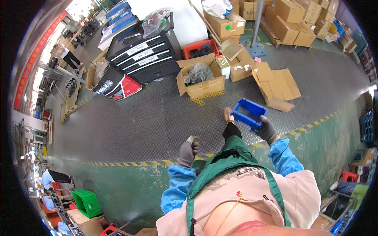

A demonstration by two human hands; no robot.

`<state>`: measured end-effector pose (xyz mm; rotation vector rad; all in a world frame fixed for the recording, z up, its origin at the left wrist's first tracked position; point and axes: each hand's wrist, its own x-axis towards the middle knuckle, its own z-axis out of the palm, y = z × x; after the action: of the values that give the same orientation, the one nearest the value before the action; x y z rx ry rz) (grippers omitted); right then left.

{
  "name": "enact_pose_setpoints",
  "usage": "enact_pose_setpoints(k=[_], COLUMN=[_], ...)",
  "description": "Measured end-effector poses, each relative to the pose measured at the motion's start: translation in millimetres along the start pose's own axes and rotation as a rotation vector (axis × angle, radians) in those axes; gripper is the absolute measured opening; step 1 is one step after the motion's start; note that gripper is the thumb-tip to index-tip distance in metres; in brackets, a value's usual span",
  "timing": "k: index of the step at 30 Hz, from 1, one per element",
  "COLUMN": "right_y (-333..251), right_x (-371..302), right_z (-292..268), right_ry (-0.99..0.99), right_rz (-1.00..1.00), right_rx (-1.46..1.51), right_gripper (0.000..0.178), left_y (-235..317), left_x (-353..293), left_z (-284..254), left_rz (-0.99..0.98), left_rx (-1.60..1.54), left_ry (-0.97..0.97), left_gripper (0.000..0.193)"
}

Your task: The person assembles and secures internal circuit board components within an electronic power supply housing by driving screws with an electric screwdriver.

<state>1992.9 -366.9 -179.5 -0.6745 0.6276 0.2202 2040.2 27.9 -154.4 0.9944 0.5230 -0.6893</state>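
Note:
My right hand (267, 130), in a grey glove, grips the near right end of a blue plastic parts bin (241, 119). The bin is held out over the floor, and its inside looks bare. My left hand (188, 150), gloved in grey too, hangs away from everything with its fingers curled into a loose fist. Nothing shows in it. Between the hands, one foot (228, 115) is stepping onto the dark metal floor plates. An open cardboard box (204, 89) holding parts in clear plastic bags stands ahead of me.
A black drawer cabinet (145, 59) stands at the far left, beside a red-and-black carton (118, 84). Flattened cardboard (277, 86) lies ahead to the right. Stacked boxes (289, 23) and a grey post (258, 23) are farther back. A green crate (86, 203) sits at lower left.

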Motion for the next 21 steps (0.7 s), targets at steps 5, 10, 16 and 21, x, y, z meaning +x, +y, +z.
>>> enact_pose_setpoints(k=[5,10,16,21], right_y=[-109,-198,-213,-220], right_x=[191,388,545,573], right_z=[20,59,148,235], right_ry=[0.207,0.252,0.238,0.166], right_rz=[0.048,0.129,0.052,-0.004], right_rx=[-0.114,-0.370,-1.072,-1.977], right_gripper=[0.054,0.046,0.051,0.055], left_y=[42,79,104,112], left_x=[102,168,190,191], left_z=[-1,30,61,70], left_rz=[0.008,-0.096,-0.160,-0.207], left_rx=[-0.140,-0.154,0.000,-0.025], left_ry=[0.306,0.635,0.718,0.789], left_gripper=[0.030,0.031,0.031,0.029])
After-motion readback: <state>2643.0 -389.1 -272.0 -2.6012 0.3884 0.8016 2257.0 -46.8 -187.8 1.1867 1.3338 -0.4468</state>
